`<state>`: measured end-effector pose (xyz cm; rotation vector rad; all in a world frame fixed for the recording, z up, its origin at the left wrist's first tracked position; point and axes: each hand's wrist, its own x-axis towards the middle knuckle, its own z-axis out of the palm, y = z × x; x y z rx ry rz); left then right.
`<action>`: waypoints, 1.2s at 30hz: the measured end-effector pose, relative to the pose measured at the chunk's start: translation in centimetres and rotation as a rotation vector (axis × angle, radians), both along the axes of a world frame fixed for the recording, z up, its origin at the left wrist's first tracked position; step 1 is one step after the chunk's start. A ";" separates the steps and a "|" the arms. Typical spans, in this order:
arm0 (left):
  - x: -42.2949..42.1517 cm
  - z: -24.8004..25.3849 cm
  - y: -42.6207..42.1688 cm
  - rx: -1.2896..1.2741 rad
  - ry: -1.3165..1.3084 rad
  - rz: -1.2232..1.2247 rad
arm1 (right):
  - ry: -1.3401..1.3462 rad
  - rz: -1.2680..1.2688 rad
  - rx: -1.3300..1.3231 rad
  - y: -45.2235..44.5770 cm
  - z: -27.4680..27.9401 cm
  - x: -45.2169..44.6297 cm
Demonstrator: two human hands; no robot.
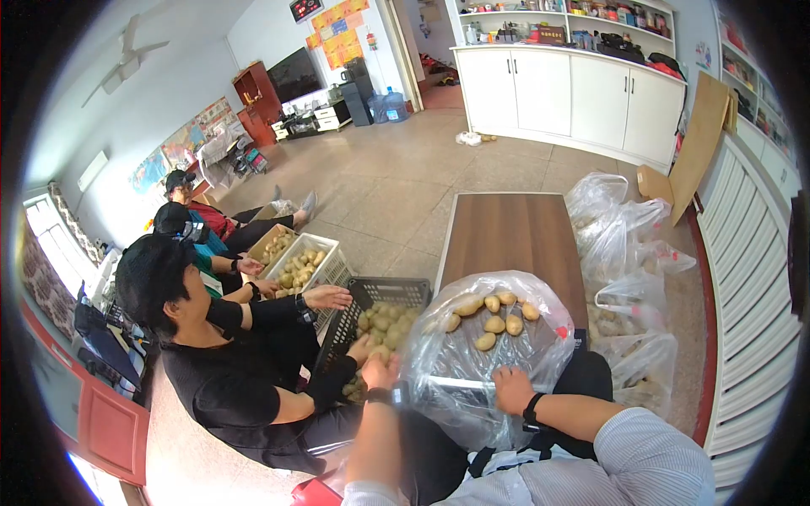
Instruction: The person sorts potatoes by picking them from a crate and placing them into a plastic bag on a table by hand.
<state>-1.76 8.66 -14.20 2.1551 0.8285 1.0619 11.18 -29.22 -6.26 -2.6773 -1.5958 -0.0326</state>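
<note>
A clear plastic bag (553, 337) lies wide on the brown table, with several potatoes (513, 325) inside towards its far side. My right hand (512, 390) is closed on the bag's near part, at the end of a white strip (460, 383). At the near right corner of a dark grey crate (390, 291) of potatoes, my left hand (380, 368) has its fingers curled; what they hold is hidden. Beside it, almost touching, is a co-worker's hand (363, 347) over the potatoes. That person's other hand (327, 297) is stretched above the crate's far rim.
The brown table (506, 228) stands ahead of me. Filled clear bags (629, 312) line the floor at its right, by a white railing (747, 295). Co-workers sit at left along a white crate (337, 261) and a box of potatoes (274, 244). White cabinets (574, 93) stand at the back.
</note>
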 end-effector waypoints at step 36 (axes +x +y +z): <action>2.8 16.5 -11.2 -1.195 0.316 -0.599 | 0.731 0.270 -0.218 2.7 -3.7 0.6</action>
